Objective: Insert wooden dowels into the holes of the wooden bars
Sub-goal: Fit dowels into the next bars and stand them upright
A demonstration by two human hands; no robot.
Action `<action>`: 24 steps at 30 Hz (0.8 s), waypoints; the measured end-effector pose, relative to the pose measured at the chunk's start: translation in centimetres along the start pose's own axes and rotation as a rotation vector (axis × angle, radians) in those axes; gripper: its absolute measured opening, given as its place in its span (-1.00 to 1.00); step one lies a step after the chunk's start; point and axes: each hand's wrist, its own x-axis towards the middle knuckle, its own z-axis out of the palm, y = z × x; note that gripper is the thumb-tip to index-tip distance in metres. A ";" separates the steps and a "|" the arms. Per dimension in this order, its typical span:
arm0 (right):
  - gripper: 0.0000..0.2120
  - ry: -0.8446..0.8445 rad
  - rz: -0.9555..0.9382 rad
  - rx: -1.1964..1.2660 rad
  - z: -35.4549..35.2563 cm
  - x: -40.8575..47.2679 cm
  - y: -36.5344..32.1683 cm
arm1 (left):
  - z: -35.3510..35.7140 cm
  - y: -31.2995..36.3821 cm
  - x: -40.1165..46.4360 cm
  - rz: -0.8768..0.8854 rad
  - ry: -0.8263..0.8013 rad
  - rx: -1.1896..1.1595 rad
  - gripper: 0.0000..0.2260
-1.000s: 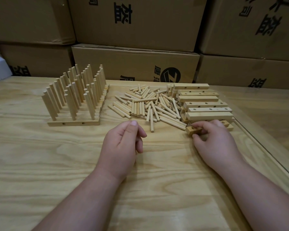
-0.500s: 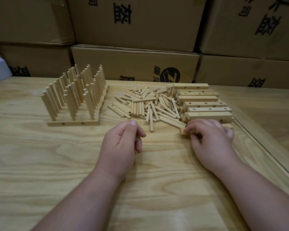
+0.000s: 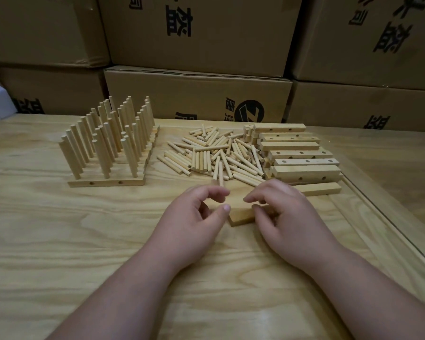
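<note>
Cardboard boxes (image 3: 196,94) stacked behind a pale wood desk (image 3: 59,241), and both forearms reach in from the near edge. The right hand (image 3: 287,217) is palm-down, fingers curled over one wooden bar (image 3: 241,214), gripping it at its right end, lying flat on the desk. The left hand (image 3: 194,217) sits just beside the bar's left end, fingers loosely curled, thumb out, holding nothing. Loose dowels (image 3: 214,155) lie piled just beyond, spare bars (image 3: 299,155) stacked to their right, finished bars with upright dowels (image 3: 106,143) far left
</note>
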 end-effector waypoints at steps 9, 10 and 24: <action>-0.72 -0.222 0.269 -0.129 -0.4 0.1 0.7 | 0.0 0.2 -0.1 -0.011 -0.025 0.092 -0.85; -0.72 -0.228 0.237 -0.113 -0.3 0.1 0.7 | 0.0 0.2 -0.1 -0.003 -0.020 0.103 -0.82; -0.82 -0.078 0.546 1.010 0.4 0.2 -2.6 | -0.8 0.2 0.5 -0.077 0.048 -0.450 -0.74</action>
